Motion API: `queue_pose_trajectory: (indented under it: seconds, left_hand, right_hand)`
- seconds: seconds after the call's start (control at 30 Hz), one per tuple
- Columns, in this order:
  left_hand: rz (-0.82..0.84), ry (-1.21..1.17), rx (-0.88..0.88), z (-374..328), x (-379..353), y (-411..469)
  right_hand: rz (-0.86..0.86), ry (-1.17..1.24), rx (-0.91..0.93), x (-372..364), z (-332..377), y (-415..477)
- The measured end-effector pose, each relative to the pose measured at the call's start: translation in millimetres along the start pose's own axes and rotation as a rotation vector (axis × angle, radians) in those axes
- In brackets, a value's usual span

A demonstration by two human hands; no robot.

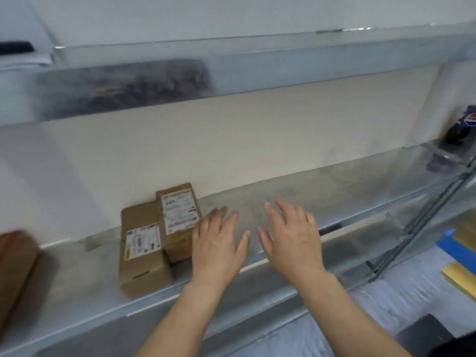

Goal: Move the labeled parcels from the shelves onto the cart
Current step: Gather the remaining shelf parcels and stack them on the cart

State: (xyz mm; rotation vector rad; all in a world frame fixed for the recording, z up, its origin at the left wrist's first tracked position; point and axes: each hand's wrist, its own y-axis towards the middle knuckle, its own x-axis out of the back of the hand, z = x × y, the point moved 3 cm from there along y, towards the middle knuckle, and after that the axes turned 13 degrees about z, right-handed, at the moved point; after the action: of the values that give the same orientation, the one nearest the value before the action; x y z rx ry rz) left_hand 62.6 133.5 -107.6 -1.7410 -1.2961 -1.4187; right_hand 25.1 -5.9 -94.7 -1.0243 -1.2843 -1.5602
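Bare left grip (217,249), right grip (292,244), forearms (180,318)

Both bare forearms reach forward side by side. The left hand (216,249) and right hand (291,240) are palm-down, fingers (273,215) straight and spread, holding nothing, thumbs toward each other.

Brown parcels (144,251), white printed labels; grey metal shelf (334,191); cream wall (257,130); blue tape (453,247).

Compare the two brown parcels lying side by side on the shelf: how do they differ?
The left parcel looks bigger and reaches nearer the front edge of the shelf; the right parcel sits farther back. The right parcel's label covers most of its top; the left parcel's covers less. Both are brown cardboard, lying flat, each labelled.
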Motion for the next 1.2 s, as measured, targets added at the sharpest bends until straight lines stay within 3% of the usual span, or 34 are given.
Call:
queue_pose_trajectory:
  seconds: [0.27, 0.53, 0.77, 0.97, 1.2]
  left_hand:
    - [-0.03, 0.008, 0.221, 89, 28, -30]
    - [-0.089, -0.002, 0.314, 133, 36, -41]
    - [0.067, 0.1, 0.379, 125, 19, -18]
    - [0.039, 0.133, 0.347, 101, 13, -10]
    - [0.088, -0.052, 0.247, 59, 3, -7]
  right_hand:
    - [0.093, 0.025, 0.138, -21, 85, 22]
    - [0.205, 0.077, 0.15, -43, 113, 42]
    - [0.337, 0.144, 0.123, -64, 111, 61]
    - [0.46, 0.286, 0.061, -74, 98, 63]
    - [0.465, 0.417, -0.061, -73, 53, 48]
